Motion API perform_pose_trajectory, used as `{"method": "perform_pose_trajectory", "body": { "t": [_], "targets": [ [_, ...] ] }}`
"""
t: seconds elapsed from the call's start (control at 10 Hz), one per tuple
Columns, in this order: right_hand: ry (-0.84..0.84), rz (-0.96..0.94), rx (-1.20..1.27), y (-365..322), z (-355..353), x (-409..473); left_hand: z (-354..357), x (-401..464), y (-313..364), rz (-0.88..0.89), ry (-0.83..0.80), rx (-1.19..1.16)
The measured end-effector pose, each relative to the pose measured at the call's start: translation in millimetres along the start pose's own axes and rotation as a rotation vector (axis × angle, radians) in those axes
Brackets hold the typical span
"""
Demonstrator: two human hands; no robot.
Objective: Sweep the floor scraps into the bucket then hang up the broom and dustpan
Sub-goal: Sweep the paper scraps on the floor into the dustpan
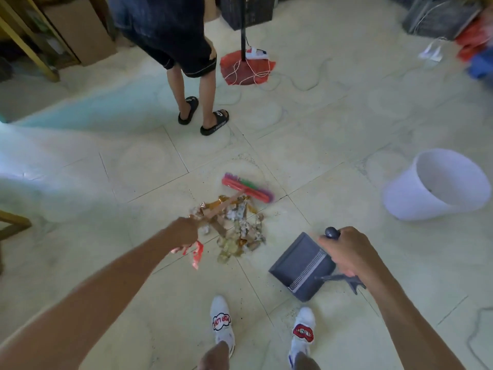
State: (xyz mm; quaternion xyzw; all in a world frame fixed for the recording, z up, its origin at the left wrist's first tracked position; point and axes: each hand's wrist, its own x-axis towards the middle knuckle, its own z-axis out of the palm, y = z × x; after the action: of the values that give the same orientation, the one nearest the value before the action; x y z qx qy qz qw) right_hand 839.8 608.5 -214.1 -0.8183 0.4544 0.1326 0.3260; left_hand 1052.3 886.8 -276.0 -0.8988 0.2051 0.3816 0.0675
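**Scraps heaped, pan not yet in place**

Pale tiles (pixel 320 145) lie open all round. Left hand (pixel 186 232) closed on the broom (pixel 246 188), its head beyond the scraps (pixel 234 231); right hand (pixel 346 252) grips the dustpan (pixel 298 265), just right of them. Best to slide the pan against the heap's near edge, then pull short strokes. Bucket (pixel 416 201) tipped, far right; bystander (pixel 197 76) beyond.

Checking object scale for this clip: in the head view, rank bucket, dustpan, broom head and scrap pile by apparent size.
1. bucket
2. dustpan and scrap pile: look alike, not ranked
3. broom head
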Motion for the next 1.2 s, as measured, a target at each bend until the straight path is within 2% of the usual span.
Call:
{"method": "perform_pose_trajectory", "body": {
  "t": [0.1,0.2,0.3,0.5,0.6,0.7,0.8,0.9,1.0,1.1,1.2],
  "targets": [
    [0.066,0.013,-0.002,6.0,27.6,-8.1,15.1,7.4,-8.2,0.084,-0.078,0.199],
    [0.052,-0.043,-0.065,8.0,44.1,-10.9,17.8,1.5,-29.7,0.072,-0.071,0.237],
    [0.111,-0.025,-0.023,9.6,50.5,-9.5,-2.2,-2.6,-50.9,0.058,0.005,0.156],
    [0.084,0.043,0.065,21.1,59.2,-6.3,-44.6,-9.3,-106.8,-0.075,-0.033,-0.151],
    [0.081,0.031,0.055,30.3,63.3,-7.5,-40.7,-11.0,-137.4,-0.173,-0.075,-0.261],
    [0.115,-0.002,0.026,35.8,63.2,-4.4,-24.2,4.2,-137.5,-0.199,-0.069,-0.322],
    [0.065,0.017,0.027,37.4,67.1,-0.7,-10.6,27.6,-120.6,-0.294,-0.062,-0.548],
    [0.067,0.001,0.006,37.9,68.9,2.0,11.7,34.4,-95.1,-0.304,-0.140,-0.592],
    [0.085,-0.103,-0.089,31.4,67.2,3.5,34.5,16.4,-78.0,-0.298,-0.209,-0.605],
    [0.091,-0.080,-0.025,31.4,65.3,6.8,27.6,-2.3,-89.1,-0.260,-0.199,-0.597],
    [0.146,-0.019,-0.012,36.0,68.3,5.5,14.8,-14.8,-92.2,-0.130,-0.125,-0.453]
  ]
}}
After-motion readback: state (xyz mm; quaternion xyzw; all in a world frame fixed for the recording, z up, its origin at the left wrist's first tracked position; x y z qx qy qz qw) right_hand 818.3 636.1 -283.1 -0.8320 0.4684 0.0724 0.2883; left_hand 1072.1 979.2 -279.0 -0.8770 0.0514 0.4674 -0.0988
